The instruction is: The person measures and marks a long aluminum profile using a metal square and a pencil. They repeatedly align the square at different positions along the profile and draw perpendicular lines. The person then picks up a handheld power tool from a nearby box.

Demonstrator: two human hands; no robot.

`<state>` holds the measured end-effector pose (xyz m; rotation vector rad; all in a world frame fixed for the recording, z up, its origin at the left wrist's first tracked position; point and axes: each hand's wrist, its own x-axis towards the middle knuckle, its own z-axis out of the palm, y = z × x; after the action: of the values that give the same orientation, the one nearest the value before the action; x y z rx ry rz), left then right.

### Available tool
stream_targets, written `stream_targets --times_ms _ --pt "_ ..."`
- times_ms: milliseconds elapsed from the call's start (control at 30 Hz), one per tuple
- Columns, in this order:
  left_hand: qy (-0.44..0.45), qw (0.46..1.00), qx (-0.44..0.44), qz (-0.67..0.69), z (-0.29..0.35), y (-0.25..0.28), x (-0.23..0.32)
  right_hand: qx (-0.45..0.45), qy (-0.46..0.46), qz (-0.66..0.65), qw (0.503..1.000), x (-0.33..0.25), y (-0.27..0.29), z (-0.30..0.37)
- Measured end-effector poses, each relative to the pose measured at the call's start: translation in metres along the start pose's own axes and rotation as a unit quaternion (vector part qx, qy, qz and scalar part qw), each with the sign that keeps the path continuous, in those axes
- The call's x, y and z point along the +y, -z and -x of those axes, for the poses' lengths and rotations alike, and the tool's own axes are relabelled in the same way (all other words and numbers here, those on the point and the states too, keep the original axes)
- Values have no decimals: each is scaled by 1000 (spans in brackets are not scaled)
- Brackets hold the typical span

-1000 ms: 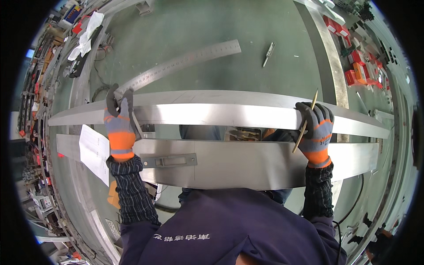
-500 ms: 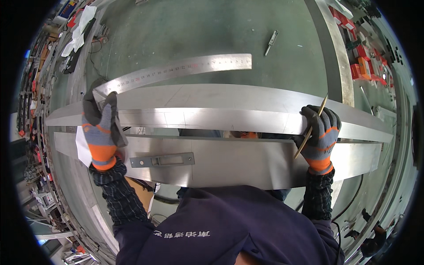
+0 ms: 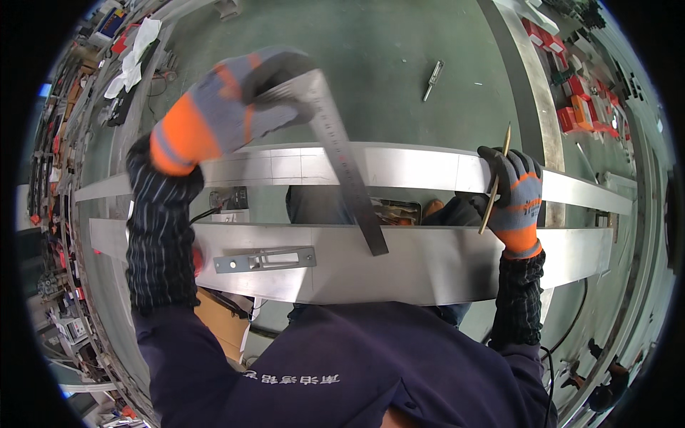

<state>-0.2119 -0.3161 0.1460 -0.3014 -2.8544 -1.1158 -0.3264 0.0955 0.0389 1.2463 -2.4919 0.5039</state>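
Swung forward since earlier, the orange-and-grey-gloved left hand [image 3: 239,107] pinches a silver L-shaped metal ruler [image 3: 346,167]; the matching right hand [image 3: 515,192] curls fingers round a slim golden pencil [image 3: 495,184].

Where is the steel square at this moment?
In the head view, the steel square is near the centre, in the left hand, blade over both metal bars.
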Motion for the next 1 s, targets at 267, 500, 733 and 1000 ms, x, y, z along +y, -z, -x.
stream_targets --times_ms 267,500,733,1000 --pt "87 981 -85 -151 -45 -49 -44 -30 -23 -24 999 2 1 -19" --pt "58 989 -51 -125 -18 -76 -17 -34 -12 -26 999 8 -1 -27" --pt "15 966 -7 -258 -15 -82 -27 -37 -7 -22 999 13 -3 -31" --pt "5 965 37 -260 -17 -89 -40 -36 -15 8 999 31 -17 -26"
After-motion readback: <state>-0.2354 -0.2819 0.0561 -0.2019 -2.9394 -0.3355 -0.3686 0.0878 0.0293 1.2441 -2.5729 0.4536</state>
